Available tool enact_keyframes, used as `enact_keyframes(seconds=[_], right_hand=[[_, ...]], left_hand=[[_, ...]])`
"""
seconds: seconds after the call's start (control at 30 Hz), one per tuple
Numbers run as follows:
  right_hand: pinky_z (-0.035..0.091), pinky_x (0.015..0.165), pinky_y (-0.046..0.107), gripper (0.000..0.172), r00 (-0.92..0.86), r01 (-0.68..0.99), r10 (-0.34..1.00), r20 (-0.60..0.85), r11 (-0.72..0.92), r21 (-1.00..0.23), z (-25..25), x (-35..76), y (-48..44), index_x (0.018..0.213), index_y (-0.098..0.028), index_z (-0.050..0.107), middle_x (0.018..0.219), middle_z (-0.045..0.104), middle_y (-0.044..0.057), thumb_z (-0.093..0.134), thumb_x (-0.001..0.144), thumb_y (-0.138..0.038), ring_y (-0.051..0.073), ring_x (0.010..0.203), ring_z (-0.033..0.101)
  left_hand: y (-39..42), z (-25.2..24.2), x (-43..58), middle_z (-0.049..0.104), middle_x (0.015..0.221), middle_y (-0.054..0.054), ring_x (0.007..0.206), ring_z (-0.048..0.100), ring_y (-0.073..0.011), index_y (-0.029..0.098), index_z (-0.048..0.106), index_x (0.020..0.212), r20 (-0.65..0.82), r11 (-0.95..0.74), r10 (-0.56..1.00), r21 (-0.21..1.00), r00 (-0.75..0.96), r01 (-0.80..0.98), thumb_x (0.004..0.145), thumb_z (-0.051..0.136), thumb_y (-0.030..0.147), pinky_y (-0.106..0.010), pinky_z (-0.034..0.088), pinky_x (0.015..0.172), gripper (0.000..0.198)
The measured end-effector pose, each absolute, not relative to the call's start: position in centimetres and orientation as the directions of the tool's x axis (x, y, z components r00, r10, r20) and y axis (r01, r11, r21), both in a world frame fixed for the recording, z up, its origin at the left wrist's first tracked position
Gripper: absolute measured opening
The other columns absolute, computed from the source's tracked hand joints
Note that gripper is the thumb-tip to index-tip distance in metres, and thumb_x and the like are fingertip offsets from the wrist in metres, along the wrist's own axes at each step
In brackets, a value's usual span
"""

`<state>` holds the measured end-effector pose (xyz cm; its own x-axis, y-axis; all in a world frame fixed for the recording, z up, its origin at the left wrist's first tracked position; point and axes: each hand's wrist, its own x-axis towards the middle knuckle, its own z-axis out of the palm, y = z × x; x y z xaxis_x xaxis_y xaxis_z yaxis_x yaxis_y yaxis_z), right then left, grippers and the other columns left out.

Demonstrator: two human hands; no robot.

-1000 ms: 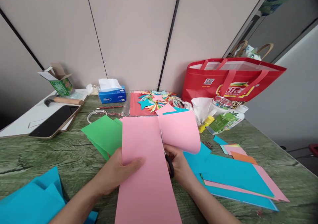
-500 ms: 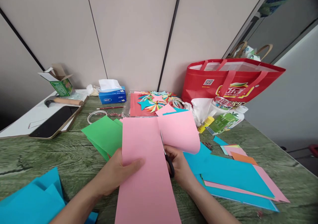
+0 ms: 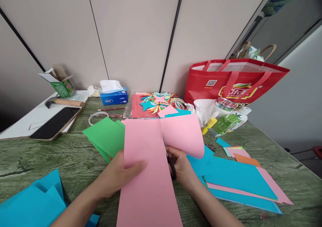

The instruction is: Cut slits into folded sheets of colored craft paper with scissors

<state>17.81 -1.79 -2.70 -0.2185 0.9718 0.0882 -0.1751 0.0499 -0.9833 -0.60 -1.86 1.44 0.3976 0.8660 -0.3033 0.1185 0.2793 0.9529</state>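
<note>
A long sheet of pink paper stands in front of me, slit lengthwise from its far edge. My left hand grips its left side, thumb lying flat on top and fingers hidden underneath. In my right hand is a pair of scissors with black handles, its blades in the slit. The cut-off part on the right curls over above that hand. Folded green paper lies just beyond my left hand. Blue sheets, with pink ones among them, are spread to the right.
Folded blue paper lies at the near left. Behind are a phone, a hammer, a tissue box and paper stars. A glue stick, a carton and a red bag stand back right.
The curled pink flap has shifted slightly right and down, and the slit is a little wider. Both hands stay nearly where they were.
</note>
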Motion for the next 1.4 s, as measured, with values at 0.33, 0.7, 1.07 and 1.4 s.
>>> enact_keyframes(seconds=[0.33,0.7,1.07,1.4], right_hand=[[0.047,0.060,0.023,0.027,-0.272,-0.195,0.959,0.085,0.032,-0.980,-2.01,17.78,-1.81,0.084,-0.018,0.067,0.077,0.068,0.001,0.074,0.058,-0.025,0.015,0.067,0.060],[0.046,0.057,0.022,0.025,-0.220,-0.179,0.975,0.028,-0.012,-0.984,-2.07,17.64,-1.84,0.076,-0.017,0.067,0.068,0.068,-0.001,0.076,0.056,-0.029,0.013,0.058,0.058],[0.044,0.052,0.023,0.025,-0.209,-0.185,0.978,0.009,-0.031,-0.982,-2.01,17.52,-1.97,0.073,-0.016,0.067,0.063,0.066,0.000,0.075,0.055,-0.032,0.014,0.056,0.056],[0.044,0.057,0.022,0.023,-0.257,-0.171,0.964,0.072,0.028,-0.985,-2.15,17.87,-1.92,0.078,-0.018,0.067,0.066,0.065,-0.002,0.074,0.058,-0.026,0.012,0.059,0.055]], left_hand=[[-1.73,1.55,-0.56,0.067,0.089,-0.006,0.079,0.062,-0.0231,0.017,0.058,0.096,-0.308,0.277,0.860,0.951,0.407,0.135,0.072,0.059,0.038,-0.032,0.052,0.063,0.033],[-2.00,1.64,-0.57,0.066,0.087,-0.005,0.077,0.062,-0.0217,0.017,0.060,0.093,-0.300,0.274,0.859,0.954,0.415,0.122,0.071,0.060,0.037,-0.031,0.052,0.063,0.030],[-1.90,1.83,-0.56,0.066,0.088,-0.006,0.078,0.062,-0.0237,0.017,0.059,0.095,-0.298,0.270,0.857,0.954,0.419,0.126,0.071,0.060,0.038,-0.033,0.052,0.063,0.032],[-1.91,1.83,-0.70,0.066,0.088,-0.006,0.078,0.061,-0.0217,0.017,0.059,0.098,-0.306,0.278,0.844,0.952,0.440,0.129,0.073,0.058,0.037,-0.031,0.052,0.063,0.032]])
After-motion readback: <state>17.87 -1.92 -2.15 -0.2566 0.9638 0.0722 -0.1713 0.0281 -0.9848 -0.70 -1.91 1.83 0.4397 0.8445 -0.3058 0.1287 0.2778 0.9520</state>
